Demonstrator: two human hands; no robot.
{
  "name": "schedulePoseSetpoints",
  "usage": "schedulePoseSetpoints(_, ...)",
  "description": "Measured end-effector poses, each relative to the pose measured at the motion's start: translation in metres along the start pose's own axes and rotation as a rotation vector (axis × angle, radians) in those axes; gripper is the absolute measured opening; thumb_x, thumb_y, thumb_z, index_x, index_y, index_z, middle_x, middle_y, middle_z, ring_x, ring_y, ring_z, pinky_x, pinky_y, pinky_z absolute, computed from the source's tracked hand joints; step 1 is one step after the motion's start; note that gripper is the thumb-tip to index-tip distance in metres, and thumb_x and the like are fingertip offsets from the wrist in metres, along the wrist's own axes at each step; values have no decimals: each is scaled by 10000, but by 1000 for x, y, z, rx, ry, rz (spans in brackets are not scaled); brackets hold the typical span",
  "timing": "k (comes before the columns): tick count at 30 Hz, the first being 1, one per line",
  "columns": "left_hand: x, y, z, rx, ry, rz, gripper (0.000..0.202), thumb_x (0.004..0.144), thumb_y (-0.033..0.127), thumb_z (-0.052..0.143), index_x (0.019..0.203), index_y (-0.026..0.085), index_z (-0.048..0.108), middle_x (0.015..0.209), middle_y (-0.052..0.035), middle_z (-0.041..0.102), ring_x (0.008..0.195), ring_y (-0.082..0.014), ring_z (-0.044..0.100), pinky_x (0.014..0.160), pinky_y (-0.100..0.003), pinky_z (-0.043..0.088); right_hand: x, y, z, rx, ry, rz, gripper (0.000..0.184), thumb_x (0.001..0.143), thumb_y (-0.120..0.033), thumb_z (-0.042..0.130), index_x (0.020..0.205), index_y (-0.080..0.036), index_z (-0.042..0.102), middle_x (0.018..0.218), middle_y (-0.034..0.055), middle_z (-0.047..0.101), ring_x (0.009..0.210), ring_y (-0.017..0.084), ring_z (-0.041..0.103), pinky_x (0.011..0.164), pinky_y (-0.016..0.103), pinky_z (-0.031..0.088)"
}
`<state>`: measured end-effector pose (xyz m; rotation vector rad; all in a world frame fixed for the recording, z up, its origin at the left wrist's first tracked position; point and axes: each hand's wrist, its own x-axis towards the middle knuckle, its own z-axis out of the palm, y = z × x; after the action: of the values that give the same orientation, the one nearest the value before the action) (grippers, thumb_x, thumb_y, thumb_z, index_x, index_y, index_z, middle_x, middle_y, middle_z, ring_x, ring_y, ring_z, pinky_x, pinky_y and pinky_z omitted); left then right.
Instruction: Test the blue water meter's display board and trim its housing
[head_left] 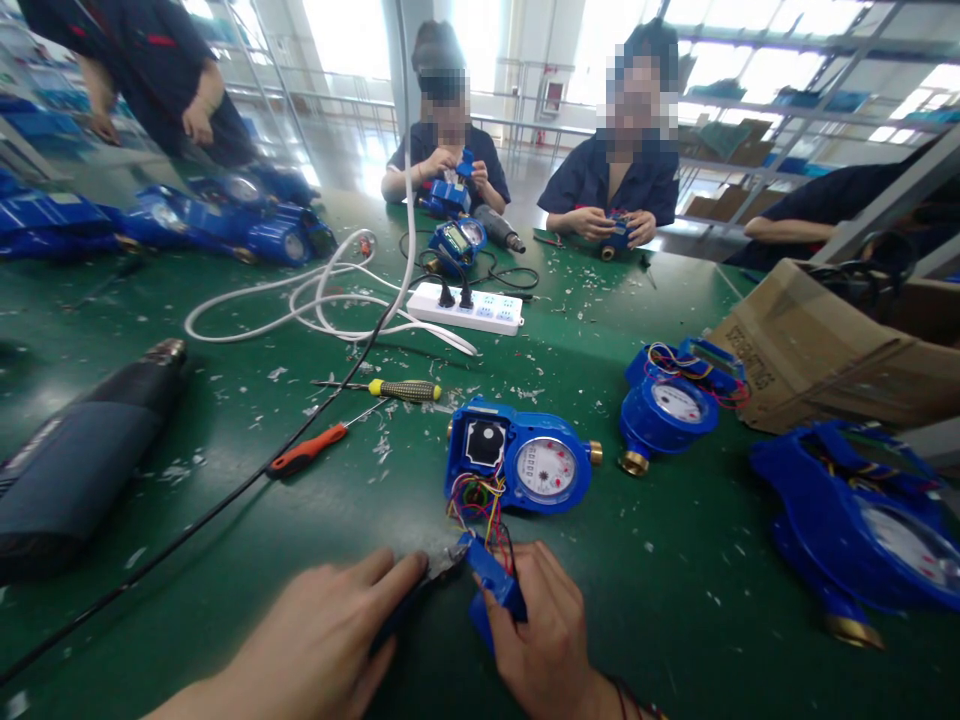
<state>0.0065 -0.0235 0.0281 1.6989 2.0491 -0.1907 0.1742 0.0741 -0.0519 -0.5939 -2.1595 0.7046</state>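
My left hand [337, 620] is closed around a pair of pliers [444, 562], whose metal jaws touch or nearly touch the end of a small blue housing. Fingers and thumb of my right hand [551, 630] grip that blue housing [491, 575]; its lower part is partly hidden by the hand. Thin red, yellow, black and white wires [493, 515] run from it to an open blue water meter [551, 468] lying just beyond. The meter shows a round white dial, a black square part in its open compartment and a brass end.
An orange screwdriver [307, 452], a yellow screwdriver [405, 390] and a heat gun [90, 450] lie left. Behind are a white power strip [465, 308] and cables. More meters [675, 400] and a cardboard box [802, 345] stand right. Co-workers [615, 180] handle meters across the green table [315, 540].
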Motion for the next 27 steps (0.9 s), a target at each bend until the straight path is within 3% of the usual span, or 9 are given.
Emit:
schedulePoseSetpoints(6,1,-6,27,-96,160,17,487,741,144,360,1189,248,520,1029,-92,635,815,-237,639,721,-409,522,2,-3,-1,5,7,8,139,806,-47,438,832,-165,507,722,52,563,659,198,516,590,326,435)
schedulePoseSetpoints(12,3,-13,43,-230,246,97,452,749,170,393,1173,285,496,1027,-25,654,882,-189,637,778,-302,513,1,-2,0,-10,17,-5,139,802,-39,443,827,-164,501,719,52,565,662,200,517,603,333,432)
schedulePoseSetpoints(16,4,-15,51,-269,282,105,435,749,182,414,1163,289,493,1065,-12,653,914,-188,632,797,-299,511,0,-1,1,4,14,-2,141,805,-37,438,830,-161,499,731,54,566,663,196,513,595,324,428)
schedulePoseSetpoints(27,10,-6,41,-395,280,92,472,708,127,425,1147,280,507,1036,-5,661,928,-184,627,841,-299,499,1,-4,-1,-26,32,-62,156,803,-42,438,863,-163,514,745,53,589,685,198,543,624,327,441)
